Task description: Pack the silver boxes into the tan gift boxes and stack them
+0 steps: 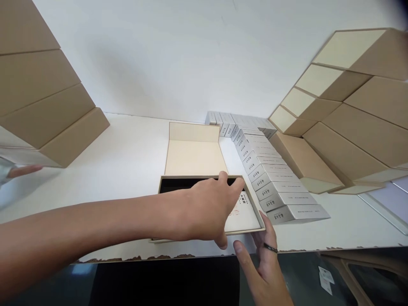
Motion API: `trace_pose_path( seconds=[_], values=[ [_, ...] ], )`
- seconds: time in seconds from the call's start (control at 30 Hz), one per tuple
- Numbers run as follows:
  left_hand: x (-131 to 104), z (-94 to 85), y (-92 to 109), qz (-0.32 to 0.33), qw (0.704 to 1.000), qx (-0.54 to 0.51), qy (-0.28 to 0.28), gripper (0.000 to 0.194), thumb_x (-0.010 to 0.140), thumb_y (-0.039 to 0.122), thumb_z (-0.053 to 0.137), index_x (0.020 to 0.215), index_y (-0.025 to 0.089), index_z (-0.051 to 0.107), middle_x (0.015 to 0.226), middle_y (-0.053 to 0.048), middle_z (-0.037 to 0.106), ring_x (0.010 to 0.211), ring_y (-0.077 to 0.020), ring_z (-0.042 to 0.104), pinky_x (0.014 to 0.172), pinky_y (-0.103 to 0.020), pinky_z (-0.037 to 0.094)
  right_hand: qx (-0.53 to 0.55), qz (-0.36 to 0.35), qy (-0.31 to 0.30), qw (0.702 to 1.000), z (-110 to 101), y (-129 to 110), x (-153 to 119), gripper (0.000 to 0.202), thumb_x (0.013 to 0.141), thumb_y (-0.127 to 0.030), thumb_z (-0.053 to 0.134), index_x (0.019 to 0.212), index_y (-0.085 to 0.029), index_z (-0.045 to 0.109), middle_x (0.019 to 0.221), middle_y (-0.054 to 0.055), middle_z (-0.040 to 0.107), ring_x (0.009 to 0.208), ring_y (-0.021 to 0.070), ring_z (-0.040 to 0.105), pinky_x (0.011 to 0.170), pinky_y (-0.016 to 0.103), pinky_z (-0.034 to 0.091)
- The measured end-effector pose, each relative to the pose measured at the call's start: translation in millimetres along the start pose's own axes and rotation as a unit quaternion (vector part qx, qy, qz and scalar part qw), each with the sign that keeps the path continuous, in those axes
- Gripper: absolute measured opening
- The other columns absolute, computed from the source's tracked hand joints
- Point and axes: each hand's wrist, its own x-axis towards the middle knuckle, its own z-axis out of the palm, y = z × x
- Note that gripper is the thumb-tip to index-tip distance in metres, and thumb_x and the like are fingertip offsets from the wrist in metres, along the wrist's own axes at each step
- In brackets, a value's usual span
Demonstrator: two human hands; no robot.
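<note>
A cream lidded box stands at the table's front edge, its lid folded back and its dark inside partly showing. In its right end lies a white printed carton. My left hand reaches across the box from the left. Its fingers bend over the far right part and its thumb comes down at the near rim, gripping the box. My right hand, with a black ring, has its fingers at and under the box's near right corner; its thumb is apart from the box. My left arm and hand hide much of the inside.
Small white cartons stand in a row right of the box, with more along the wall. Tan boxes are stacked at the left and right. Another person's hand shows at the far left. The table's front edge is chipped.
</note>
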Motion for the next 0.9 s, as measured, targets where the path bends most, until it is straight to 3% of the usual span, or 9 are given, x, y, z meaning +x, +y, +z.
trace_pose_path(
  seconds=[0.1,0.3,0.47,0.77,0.9],
  values=[
    [-3,1.5,-5,0.003,0.999,-0.049,-0.002,0.080,0.056,0.032,0.086,0.120,0.021,0.040,0.127,-0.009,0.048,0.087,-0.0244,0.065,0.053,-0.028,0.049,0.000,0.000,0.004,1.000,0,0,0,0.083,0.091,-0.067,0.052,0.156,-0.040,0.009,0.164,0.006,0.024,0.151,0.0312,0.022,0.118,0.059,0.025],
    [-6,6.1,-15,0.021,0.993,-0.113,0.000,0.067,0.060,0.044,0.081,0.109,0.021,0.041,0.129,-0.007,0.044,0.084,-0.0213,0.063,0.053,-0.031,0.050,0.016,-0.007,0.018,1.000,3,-1,-1,0.083,0.089,-0.067,0.055,0.156,-0.041,0.013,0.161,0.006,0.032,0.147,0.0322,0.030,0.116,0.060,0.028],
    [-8,5.8,-14,0.012,0.993,-0.120,0.001,0.068,0.060,0.043,0.081,0.110,0.020,0.043,0.138,-0.009,0.041,0.093,-0.0247,0.063,0.061,-0.034,0.052,0.022,-0.016,0.031,0.999,5,-1,-1,0.083,0.088,-0.066,0.056,0.156,-0.040,0.016,0.160,0.007,0.032,0.147,0.0341,0.030,0.115,0.061,0.029],
    [-10,2.0,-11,0.001,0.989,-0.151,0.009,0.075,0.059,0.035,0.083,0.119,0.020,0.040,0.128,-0.007,0.048,0.096,-0.0242,0.062,0.059,-0.031,0.051,0.033,-0.030,0.033,0.998,7,3,0,0.081,0.089,-0.065,0.057,0.155,-0.043,0.017,0.161,0.004,0.031,0.148,0.0308,0.028,0.118,0.059,0.024],
    [-10,-1.2,-8,-0.012,0.995,-0.101,-0.004,0.073,0.062,0.039,0.082,0.121,0.020,0.042,0.132,-0.010,0.048,0.099,-0.0311,0.063,0.061,-0.037,0.055,0.025,-0.030,0.020,0.999,1,16,5,0.083,0.087,-0.066,0.059,0.155,-0.044,0.016,0.162,0.003,0.029,0.149,0.0308,0.027,0.118,0.061,0.023]
  ],
)
